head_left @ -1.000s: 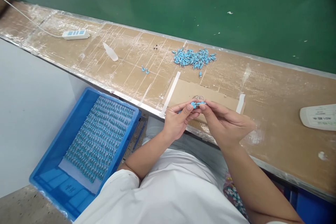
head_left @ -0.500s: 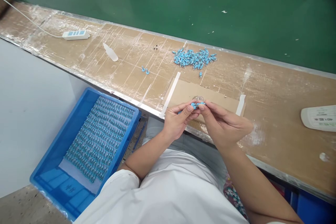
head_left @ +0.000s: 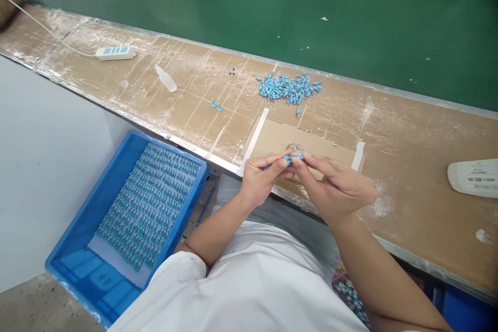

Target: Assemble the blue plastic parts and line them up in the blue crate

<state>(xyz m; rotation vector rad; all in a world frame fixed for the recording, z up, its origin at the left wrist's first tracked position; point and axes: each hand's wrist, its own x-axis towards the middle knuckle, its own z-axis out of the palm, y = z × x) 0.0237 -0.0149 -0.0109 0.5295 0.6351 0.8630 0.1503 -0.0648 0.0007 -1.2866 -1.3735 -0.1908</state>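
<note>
My left hand (head_left: 261,179) is closed, its thumb and forefinger pinching a small blue part (head_left: 287,158). Facing it, my right hand (head_left: 330,184) is closed on another small blue piece (head_left: 298,156) at its fingertips. The two pieces are close together; whether they touch is too small to tell. A clear round object (head_left: 296,148) sits just beyond the fingertips, over the cardboard sheet (head_left: 311,137). Past the sheet lies a heap of blue parts with metal ends (head_left: 288,87), and one loose blue part (head_left: 298,112) is in front of it. Two blue pieces (head_left: 217,105) rest to the left.
A white squeeze bottle (head_left: 166,79) and a power strip (head_left: 115,52) lie on the left of the bench. A large white bottle (head_left: 472,177) is at the right. Below left, a blue bin (head_left: 73,282) holds rows of blue parts. Behind runs a green surface (head_left: 369,21).
The right fingers have shifted very slightly, and a small gap shows between the two blue pieces. The whole view has moved a little; the bench items stay put.
</note>
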